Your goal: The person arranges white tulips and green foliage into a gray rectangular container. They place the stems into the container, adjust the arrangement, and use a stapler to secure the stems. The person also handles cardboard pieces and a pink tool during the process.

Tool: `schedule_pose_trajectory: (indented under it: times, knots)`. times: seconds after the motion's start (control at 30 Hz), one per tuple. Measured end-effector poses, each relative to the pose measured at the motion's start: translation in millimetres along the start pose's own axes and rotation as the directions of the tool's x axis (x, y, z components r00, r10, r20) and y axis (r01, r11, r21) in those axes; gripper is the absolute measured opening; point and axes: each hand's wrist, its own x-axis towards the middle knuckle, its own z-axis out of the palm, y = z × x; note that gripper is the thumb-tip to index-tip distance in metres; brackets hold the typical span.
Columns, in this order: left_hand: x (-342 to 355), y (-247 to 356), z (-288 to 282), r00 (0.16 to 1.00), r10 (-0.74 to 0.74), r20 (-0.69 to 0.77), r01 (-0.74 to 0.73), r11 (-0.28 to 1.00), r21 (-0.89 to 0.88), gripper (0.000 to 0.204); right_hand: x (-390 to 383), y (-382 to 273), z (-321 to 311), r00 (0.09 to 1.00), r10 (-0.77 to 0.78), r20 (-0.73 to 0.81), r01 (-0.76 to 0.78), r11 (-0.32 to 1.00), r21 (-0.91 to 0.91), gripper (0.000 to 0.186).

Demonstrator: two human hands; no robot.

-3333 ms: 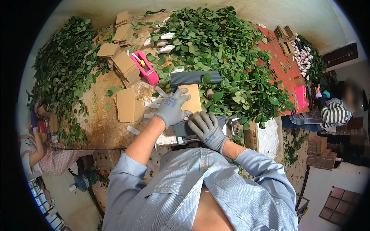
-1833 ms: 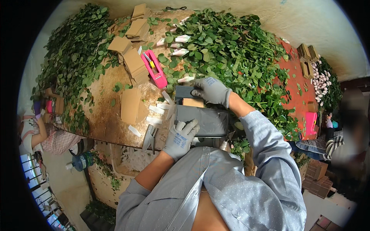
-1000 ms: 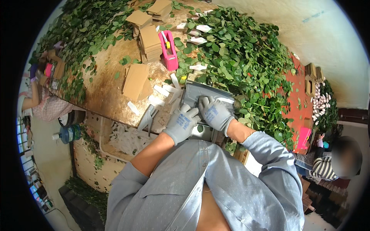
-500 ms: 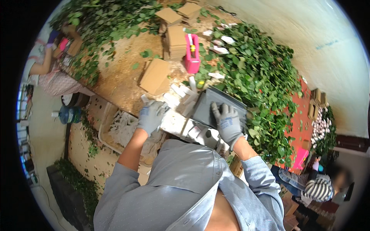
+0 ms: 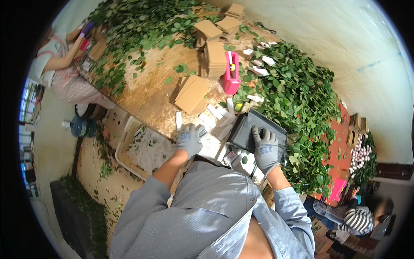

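Both my hands wear grey gloves. My left hand (image 5: 189,141) is at the table's near edge, its fingers curled beside a small shiny grey object (image 5: 201,131) that seems to sit between thumb and fingers; its kind is unclear. A white strip (image 5: 179,121) lies just past the fingertips. My right hand (image 5: 266,149) rests with stretched, parted fingers on a dark grey tray-like box (image 5: 241,134), tilted at the right. White wrapping with a green leaf (image 5: 244,159) shows below that box. Several more white strips (image 5: 214,111) lie between the hands and a cardboard stack.
Cardboard sheets (image 5: 192,95) and a pink tape dispenser (image 5: 231,73) stand ahead. Leafy stems (image 5: 297,99) with white-wrapped heads heap at right. A tub of white scraps (image 5: 144,149) sits left, a blue water jug (image 5: 83,127) beyond. One person (image 5: 60,64) works far left, another (image 5: 358,220) lower right.
The whole view has shifted, so the table and things appear lower and further right. Both hands stay near the same things. The white strip by my left fingertips now shows more fully.
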Motion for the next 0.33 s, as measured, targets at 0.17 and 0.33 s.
schedule_pose_trajectory:
  times: [0.17,0.33]
  knots:
    - [-4,15,-43,0.958,0.145,0.248,0.131,0.548,-0.827,0.068,-1,-1,0,0.999,0.045,-0.015,-0.045,0.999,0.014,0.063]
    - [-19,28,-51,0.871,0.387,0.302,0.15,0.377,-0.914,0.064,0,-6,-3,0.997,0.074,-0.008,-0.074,0.997,-0.004,0.063]
